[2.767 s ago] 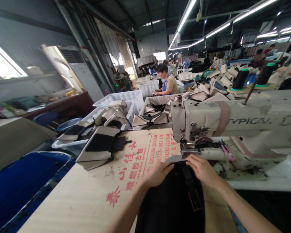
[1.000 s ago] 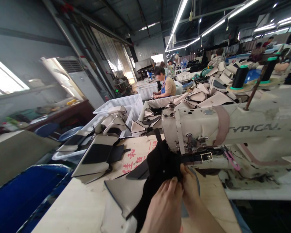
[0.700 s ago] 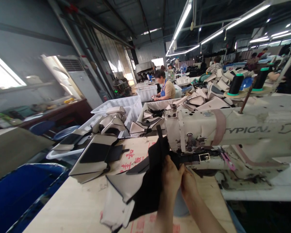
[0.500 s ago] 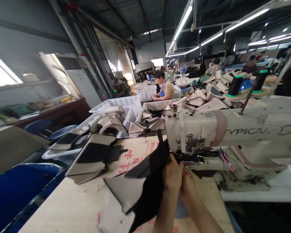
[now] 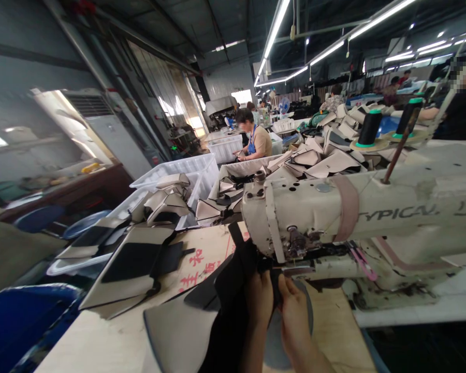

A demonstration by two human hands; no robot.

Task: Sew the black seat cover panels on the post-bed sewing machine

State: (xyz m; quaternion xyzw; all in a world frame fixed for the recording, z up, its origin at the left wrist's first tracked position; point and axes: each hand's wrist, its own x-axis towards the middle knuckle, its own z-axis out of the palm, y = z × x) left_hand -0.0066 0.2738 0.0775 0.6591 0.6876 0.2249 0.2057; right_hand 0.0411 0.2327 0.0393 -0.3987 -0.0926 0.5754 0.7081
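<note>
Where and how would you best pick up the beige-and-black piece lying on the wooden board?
I'd probably take the beige-and-black piece by its near beige panel, the left hand coming from the wearer's side, thumb above, fingers beneath. That panel faces the wearer with nothing lying on it, while the dark flap points toward the sewing machine.

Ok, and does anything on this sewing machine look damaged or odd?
Mainly wear: the sewing machine is scuffed and dark-flecked near its needle end, perhaps chipped paint; the rod on top is brown, possibly rusted.
</note>
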